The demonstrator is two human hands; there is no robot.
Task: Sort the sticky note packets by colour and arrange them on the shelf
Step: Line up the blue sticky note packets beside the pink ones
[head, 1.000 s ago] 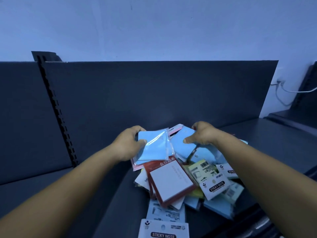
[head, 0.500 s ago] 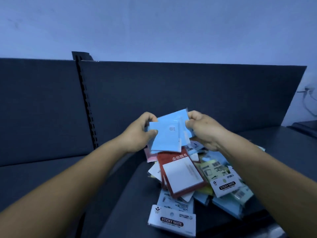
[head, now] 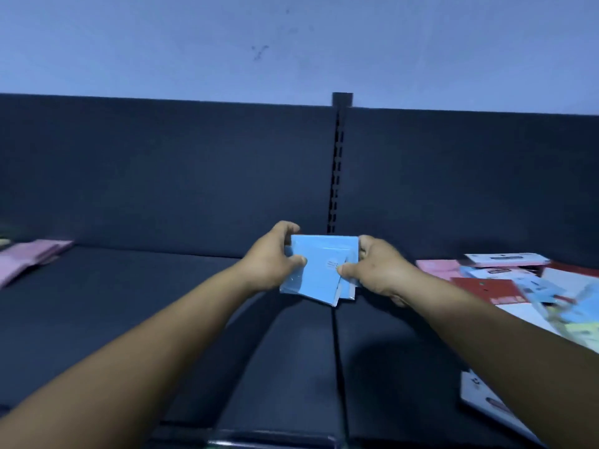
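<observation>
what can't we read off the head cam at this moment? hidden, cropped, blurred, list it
- Stack of light blue sticky note packets: count unclear; front packet and both hands, left hand and right hand, cover the rest.
- Small print on its front: too small.
- Mixed pile of packets on the dark shelf: motion-blurred, cut by the right edge.
- Pink packets: cut by the left edge, dim.

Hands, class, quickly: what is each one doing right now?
Left hand: closed, holding the blue sticky note packets.
Right hand: closed, holding the same packets.
</observation>
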